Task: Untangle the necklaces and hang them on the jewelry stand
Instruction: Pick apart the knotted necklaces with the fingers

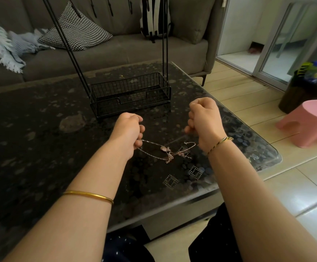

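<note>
Thin silver and rose-gold necklaces (168,151) hang in a tangled knot between my two hands, just above the dark glass table (40,129). My left hand (128,132) grips chain ends with curled fingers on the left of the knot. My right hand (204,120) is a raised fist that holds the chains on the right. The black wire jewelry stand (130,92) sits just beyond my hands, with a basket base and tall rods; its hooks show at the top edge with nothing seen hanging on them.
A grey sofa (116,52) with a patterned cushion (74,33) and blue blanket (8,44) lies behind the table. A pink stool (308,121) and a dark bin (301,91) stand on the tiled floor to the right. The table's edge runs close to my knees.
</note>
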A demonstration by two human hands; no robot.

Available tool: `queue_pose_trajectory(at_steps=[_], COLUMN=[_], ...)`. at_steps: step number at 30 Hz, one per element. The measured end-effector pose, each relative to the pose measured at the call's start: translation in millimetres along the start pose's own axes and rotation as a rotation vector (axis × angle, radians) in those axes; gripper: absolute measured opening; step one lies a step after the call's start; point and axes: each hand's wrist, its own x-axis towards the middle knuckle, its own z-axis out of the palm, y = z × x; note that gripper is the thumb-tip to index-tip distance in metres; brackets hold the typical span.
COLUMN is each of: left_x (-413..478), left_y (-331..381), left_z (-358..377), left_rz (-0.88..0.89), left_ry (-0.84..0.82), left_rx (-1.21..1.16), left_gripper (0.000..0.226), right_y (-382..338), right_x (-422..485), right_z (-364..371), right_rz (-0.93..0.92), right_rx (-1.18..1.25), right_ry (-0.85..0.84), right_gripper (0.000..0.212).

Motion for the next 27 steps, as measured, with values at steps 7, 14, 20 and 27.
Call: queue_pose_trajectory(at_steps=[7, 14, 20, 27], left_x=[7, 13, 18, 20], left_y=[-6, -10, -16, -22], left_z=[-4, -4, -6, -6], left_rz=[0.134, 0.256, 0.316, 0.256], left_ry=[0.079, 0.163, 0.147, 0.028], left_rx=[0.190, 0.331, 0.575, 0.870], left_gripper=[0.021, 0.022, 0.021, 0.015], right_y=[8, 5, 9, 9], right_x=[4, -5, 2, 8], right_z=[-8, -12, -19, -23], right_rz=[-0.194, -0.108, -0.253, -0.321], right_rx=[-0.750, -1.113, -1.025, -0.849], right_ry=[-0.167, -0.453, -0.269, -0.015], right_gripper=[0.015, 0.009, 0.010, 0.012])
